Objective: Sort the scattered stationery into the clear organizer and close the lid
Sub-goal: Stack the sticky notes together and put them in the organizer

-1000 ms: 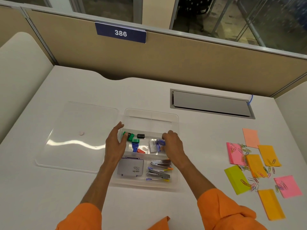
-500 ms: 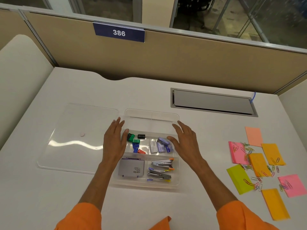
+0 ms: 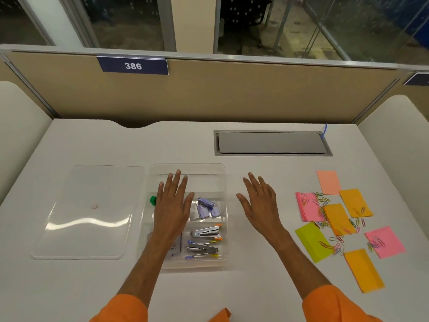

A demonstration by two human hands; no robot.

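The clear organizer (image 3: 221, 168) sits mid-table and holds two small staplers (image 3: 205, 232), purple staple boxes (image 3: 205, 206) and a green clip (image 3: 153, 200). My left hand (image 3: 173, 205) hovers flat over its left compartments with straight fingers, holding nothing. My right hand (image 3: 260, 203) is spread flat over the bare table just right of the organizer, also empty. The clear lid (image 3: 90, 212) lies flat to the organizer's left. Sticky note pads in pink (image 3: 307, 206), orange (image 3: 362, 269) and yellow-green (image 3: 312, 244) lie scattered at the right among several coloured paper clips (image 3: 321, 199).
A grey cable hatch (image 3: 271, 142) is set into the table behind my right hand. A beige partition with a "386" sign (image 3: 133, 65) closes the far edge. White side panels flank the desk.
My right hand let go of the purple boxes, left the organizer and moved right over the table. My left hand opened flat and shifted further over the left compartments.
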